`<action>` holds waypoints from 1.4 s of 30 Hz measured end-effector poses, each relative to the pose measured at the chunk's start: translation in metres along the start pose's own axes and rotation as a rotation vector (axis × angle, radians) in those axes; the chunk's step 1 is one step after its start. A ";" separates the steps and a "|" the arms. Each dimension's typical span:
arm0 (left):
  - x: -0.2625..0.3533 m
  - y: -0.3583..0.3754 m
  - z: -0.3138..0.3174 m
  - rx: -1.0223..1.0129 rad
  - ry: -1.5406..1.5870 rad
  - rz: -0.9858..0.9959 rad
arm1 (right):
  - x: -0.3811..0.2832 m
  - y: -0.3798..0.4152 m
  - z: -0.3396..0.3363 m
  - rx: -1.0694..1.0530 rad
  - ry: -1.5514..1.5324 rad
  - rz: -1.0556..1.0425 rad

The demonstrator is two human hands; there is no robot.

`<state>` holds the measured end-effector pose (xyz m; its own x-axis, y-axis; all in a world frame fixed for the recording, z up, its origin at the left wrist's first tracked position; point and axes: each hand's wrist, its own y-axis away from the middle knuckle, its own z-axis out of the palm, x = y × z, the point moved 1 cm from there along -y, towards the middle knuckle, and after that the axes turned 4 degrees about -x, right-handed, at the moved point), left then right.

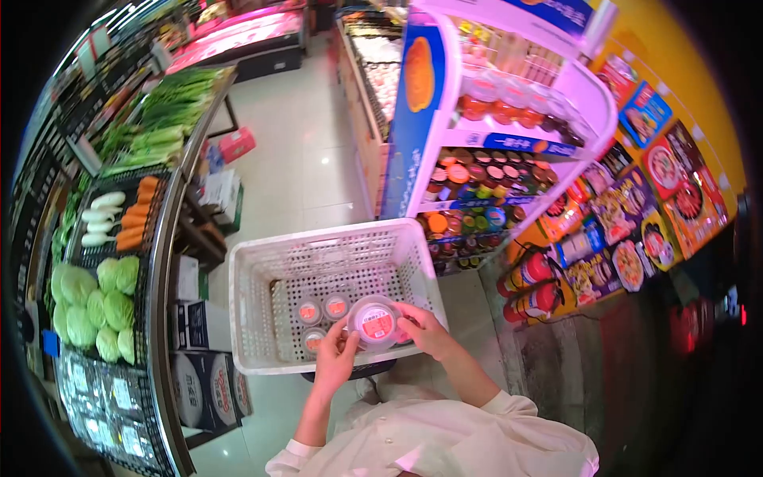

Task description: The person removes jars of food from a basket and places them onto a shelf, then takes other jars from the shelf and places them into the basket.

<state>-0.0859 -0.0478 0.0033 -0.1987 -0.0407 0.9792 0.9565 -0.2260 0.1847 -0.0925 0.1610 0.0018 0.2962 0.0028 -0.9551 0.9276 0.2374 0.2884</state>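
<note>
Between my two hands is a round clear tub [377, 324] with a red and white label on its lid, held over the front edge of a white perforated basket [253, 266]. My left hand [337, 358] grips the tub's left side with thumb and fingers. On its right side, my right hand [425, 330] closes round the rim. Inside the basket, just left of the held tub, lie smaller round containers with orange labels, one [308, 311] at the left and another [336, 306] beside it. Part of the basket floor is hidden by my hands and the tub.
A produce stand at left holds cabbages [87, 318], carrots [136, 215] and leafy greens [171, 111]. At right stand a shelf unit [477, 139] with jars, two fire extinguishers [534, 302] and hanging snack packets [624, 207]. Boxes [195, 389] sit under the stand.
</note>
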 end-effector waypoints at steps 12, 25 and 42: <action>0.020 -0.016 0.099 -0.270 -0.035 0.021 | -0.013 0.089 -0.073 0.236 -0.078 -0.042; 0.042 -0.074 0.279 -0.292 -0.036 0.105 | -0.028 0.115 -0.258 0.236 -0.143 -0.224; 0.103 -0.157 0.426 -0.463 -0.118 0.250 | -0.090 0.139 -0.399 0.457 -0.283 -0.328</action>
<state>-0.1656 0.3977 0.1106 0.0743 -0.0445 0.9962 0.7718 -0.6300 -0.0857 -0.0811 0.5816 0.1006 -0.0298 -0.2721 -0.9618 0.9655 -0.2568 0.0427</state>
